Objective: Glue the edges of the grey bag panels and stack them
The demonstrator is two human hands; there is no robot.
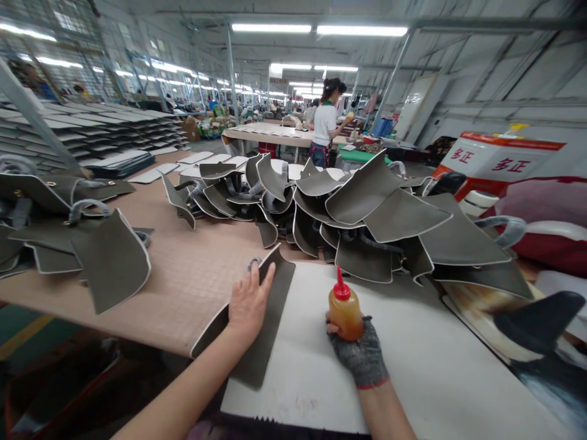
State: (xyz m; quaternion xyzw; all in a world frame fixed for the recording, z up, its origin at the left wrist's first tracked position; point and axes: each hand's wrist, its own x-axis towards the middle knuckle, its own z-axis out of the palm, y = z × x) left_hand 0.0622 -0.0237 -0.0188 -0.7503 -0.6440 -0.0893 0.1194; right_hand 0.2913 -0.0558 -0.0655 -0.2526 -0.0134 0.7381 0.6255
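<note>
My left hand point(250, 299) lies with fingers stretched out on a folded dark grey leather-like bag panel point(270, 333), which has pale edges. A small part of a grey wrapped handle point(254, 263) shows beyond the fingertips. In a grey fingerless knitted glove, my right hand point(360, 351) is wrapped round a squeeze bottle point(346, 311) of amber liquid, probably glue. The bottle is upright with its red nozzle pointing up, over the white board point(312, 360). The bag panel rests partly on that board's left side.
A heap of similar grey bag pieces point(367, 201) lies beyond the board; more pieces point(110, 256) are at the left. Flat panels point(96, 125) are stacked farther back. At the right stands a white and orange container point(498, 159). Another person point(324, 125) stands by a far table.
</note>
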